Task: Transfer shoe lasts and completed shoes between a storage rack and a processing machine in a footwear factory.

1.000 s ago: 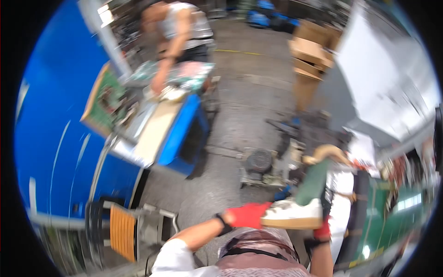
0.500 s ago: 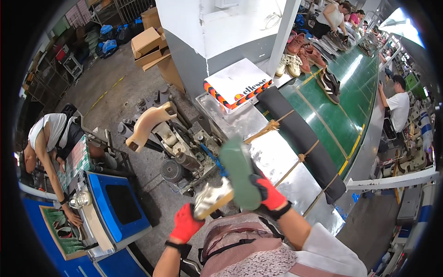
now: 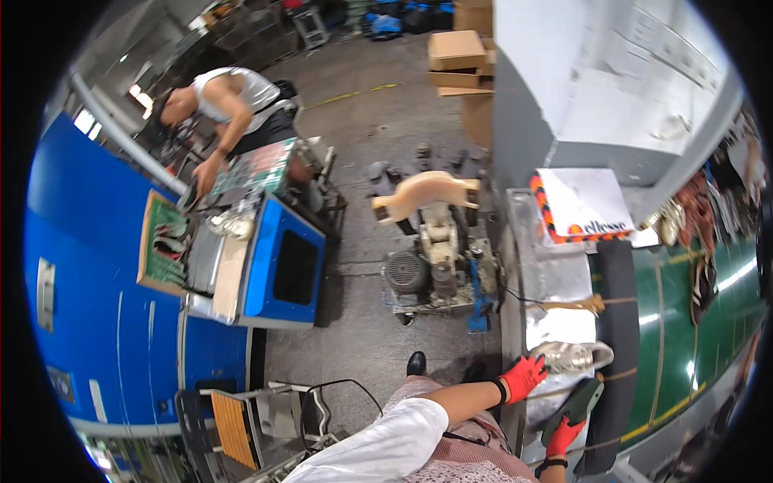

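Head view: left hand [image 3: 523, 377] grips a pale shoe [image 3: 573, 356], right hand [image 3: 564, 435] pinches a green last [image 3: 581, 399].

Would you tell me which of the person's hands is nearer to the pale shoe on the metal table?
The left hand: its red glove touches the pale shoe. The right hand is lower, holding a dark green insole.

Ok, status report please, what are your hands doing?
Left hand on silver shoe. Right hand holding green shoe form. Nothing blocking them on metal bench.
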The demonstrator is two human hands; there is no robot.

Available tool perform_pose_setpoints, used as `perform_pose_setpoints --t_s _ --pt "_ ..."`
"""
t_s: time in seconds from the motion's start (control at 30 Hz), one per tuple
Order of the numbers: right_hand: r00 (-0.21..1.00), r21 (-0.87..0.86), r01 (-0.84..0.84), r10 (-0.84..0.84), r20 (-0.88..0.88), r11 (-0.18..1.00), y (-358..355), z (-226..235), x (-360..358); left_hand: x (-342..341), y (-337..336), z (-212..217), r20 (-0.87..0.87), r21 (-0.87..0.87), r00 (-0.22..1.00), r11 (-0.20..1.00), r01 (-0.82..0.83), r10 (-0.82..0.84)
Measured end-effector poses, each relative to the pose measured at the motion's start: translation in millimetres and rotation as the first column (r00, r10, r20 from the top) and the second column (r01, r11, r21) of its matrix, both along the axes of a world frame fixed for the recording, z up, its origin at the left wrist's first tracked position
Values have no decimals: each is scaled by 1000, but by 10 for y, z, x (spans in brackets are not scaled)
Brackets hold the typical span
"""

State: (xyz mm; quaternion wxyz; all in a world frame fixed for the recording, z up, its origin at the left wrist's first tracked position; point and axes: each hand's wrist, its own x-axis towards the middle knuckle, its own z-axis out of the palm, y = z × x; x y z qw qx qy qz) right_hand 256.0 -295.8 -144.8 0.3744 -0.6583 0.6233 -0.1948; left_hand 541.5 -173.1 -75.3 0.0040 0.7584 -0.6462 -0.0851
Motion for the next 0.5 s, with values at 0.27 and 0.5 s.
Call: perform_pose_setpoints --t_s 0.27,0.5 --pt "897 -210 -442 436 -76 872 -520 -403 -451 1762 2177 419 -491 -68 745 833 -549 451" --pt "169 79 -925 589 -790 372 -226 -190 67 4223 5270 839 -451 21 -341 -372 -928 825"
